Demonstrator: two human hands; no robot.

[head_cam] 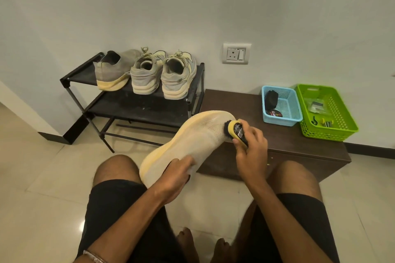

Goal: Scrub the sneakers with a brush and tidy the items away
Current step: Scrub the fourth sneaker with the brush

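The black metal two-tier shoe rack (pixel 136 111) is standing at centre left of the frame, carrying three grey and cream sneakers (pixel 147 72) on its top shelf. The dark brown low wooden bench (pixel 284 138) is sitting at right of centre, holding the green plastic basket (pixel 339 132) and, just beside it, the smaller blue plastic basket (pixel 267 117). The scrubbing step is in hand: the cream mesh sneaker with yellow sole (pixel 188 143) is being held at frame centre, the left hand (pixel 175 179) gripping its heel end. The right hand (pixel 250 151) is gripping the yellow-backed black-bristled brush (pixel 236 131), bristles touching the toe. The next move is judged to call for strokes along the mesh while the left hand is bracing the shoe.
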